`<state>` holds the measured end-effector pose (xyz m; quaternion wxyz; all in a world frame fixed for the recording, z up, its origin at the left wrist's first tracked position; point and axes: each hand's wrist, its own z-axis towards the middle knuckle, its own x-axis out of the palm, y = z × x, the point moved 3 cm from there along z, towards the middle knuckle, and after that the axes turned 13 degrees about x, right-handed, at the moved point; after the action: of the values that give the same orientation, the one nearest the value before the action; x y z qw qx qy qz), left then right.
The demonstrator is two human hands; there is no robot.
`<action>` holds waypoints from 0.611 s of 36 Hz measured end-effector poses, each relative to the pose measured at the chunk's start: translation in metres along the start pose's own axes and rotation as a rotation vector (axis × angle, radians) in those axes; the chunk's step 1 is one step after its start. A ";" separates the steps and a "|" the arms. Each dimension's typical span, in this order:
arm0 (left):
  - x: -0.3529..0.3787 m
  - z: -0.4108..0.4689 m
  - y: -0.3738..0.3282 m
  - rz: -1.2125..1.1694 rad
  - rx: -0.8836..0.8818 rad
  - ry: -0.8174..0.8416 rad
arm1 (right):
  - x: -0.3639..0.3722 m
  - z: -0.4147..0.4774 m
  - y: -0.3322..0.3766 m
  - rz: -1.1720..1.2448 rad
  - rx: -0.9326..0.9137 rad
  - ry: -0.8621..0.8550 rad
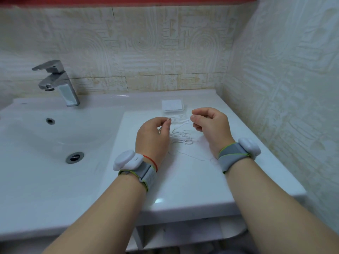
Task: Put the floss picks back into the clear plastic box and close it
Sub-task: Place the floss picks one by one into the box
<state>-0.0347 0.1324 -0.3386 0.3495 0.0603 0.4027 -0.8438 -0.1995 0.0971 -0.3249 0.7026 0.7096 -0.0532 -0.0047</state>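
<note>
Floss picks (180, 136), thin white curved plastic, lie tangled on glossy countertop (183, 180).

The floss picks (180, 137) lie piled on the counter (185, 180) right of the basin (36, 143), between the left hand (153, 139) and the right hand (213, 126), with the clear plastic box (172, 106) just behind them toward the wall (165, 52) and the faucet (58, 83) behind the basin, far left.
</note>
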 end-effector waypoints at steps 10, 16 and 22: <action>0.009 0.039 -0.013 -0.487 -0.296 -0.048 | 0.020 0.015 0.019 -0.027 -0.027 0.185; 0.029 0.065 -0.019 -0.635 -0.300 0.022 | 0.025 0.042 0.040 0.012 -0.074 0.115; 0.046 0.083 -0.010 -0.707 -0.339 0.012 | 0.031 0.068 0.040 0.074 -0.055 0.100</action>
<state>-0.0600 0.0518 -0.2941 0.0399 -0.1359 0.5344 -0.8333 -0.1768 0.0266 -0.2841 0.7233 0.6870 -0.0440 0.0551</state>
